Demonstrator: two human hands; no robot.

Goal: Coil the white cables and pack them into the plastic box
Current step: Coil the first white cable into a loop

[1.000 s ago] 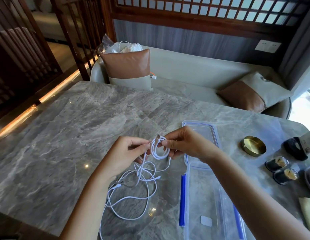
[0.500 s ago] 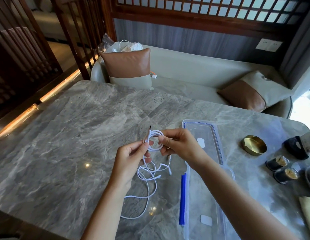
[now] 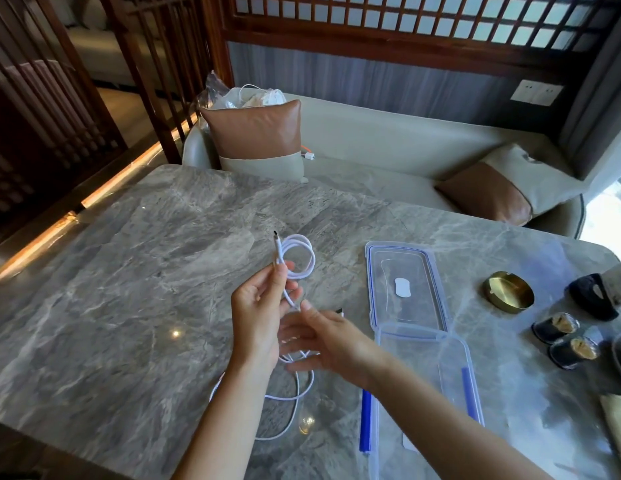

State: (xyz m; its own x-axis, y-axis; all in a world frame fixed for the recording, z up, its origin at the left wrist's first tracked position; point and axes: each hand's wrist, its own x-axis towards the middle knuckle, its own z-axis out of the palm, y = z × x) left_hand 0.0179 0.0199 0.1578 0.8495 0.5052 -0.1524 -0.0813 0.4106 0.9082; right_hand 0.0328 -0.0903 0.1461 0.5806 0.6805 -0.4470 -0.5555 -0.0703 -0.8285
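My left hand pinches a small coil of white cable above the marble table, its plug end pointing up. The cable's loose tail trails down onto the table below my hands. My right hand sits lower, just under the coil, blurred, fingers spread around the hanging strand; I cannot tell whether it grips the strand. The clear plastic box with blue clips lies open at the right, its lid flat on the table behind it.
A brass ashtray, two small dark cups and a black object stand at the right. Behind the table runs a beige sofa with brown cushions and a bag of white cables.
My right hand let go of the coil and dropped below it. My left hand now holds the coil alone, raised slightly. More of the loose cable has been wound up.
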